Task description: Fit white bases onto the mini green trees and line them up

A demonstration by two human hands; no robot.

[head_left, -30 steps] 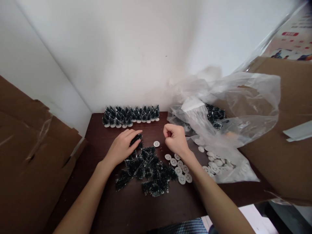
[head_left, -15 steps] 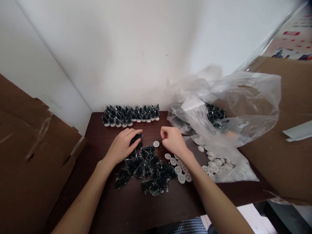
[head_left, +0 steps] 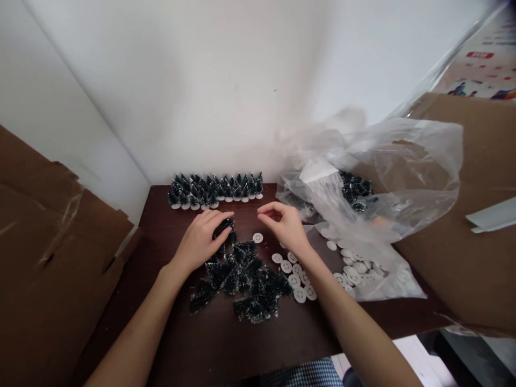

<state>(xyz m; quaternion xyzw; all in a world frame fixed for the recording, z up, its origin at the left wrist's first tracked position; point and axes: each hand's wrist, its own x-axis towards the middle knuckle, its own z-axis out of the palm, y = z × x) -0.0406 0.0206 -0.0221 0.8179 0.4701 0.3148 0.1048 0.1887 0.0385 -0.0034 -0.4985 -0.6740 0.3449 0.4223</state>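
My left hand [head_left: 196,240] is bent over a small dark tree [head_left: 223,227]. The thumb and the other fingers stand apart, with the tree showing between them; I cannot tell whether they grip it or only touch it. My right hand [head_left: 287,228] is on the other side, near the left one. Its thumb and first finger are stretched toward the left hand, and their tips are close to each other; I cannot tell whether they pinch something thin.

Between my two hands, a little nearer to me, one white disc [head_left: 258,237] lies flat on the brown table [head_left: 242,352]. Just below my left hand there is a loose pile of trees [head_left: 237,271], lying on their sides. To the right of this pile, more discs [head_left: 297,280] lie close together, partly behind my right forearm. Near the wall [head_left: 242,97], finished-looking trees [head_left: 215,192] stand upright in tight rows on white bases. At right, a clear plastic bag [head_left: 419,156] lies before a cardboard box [head_left: 479,177].
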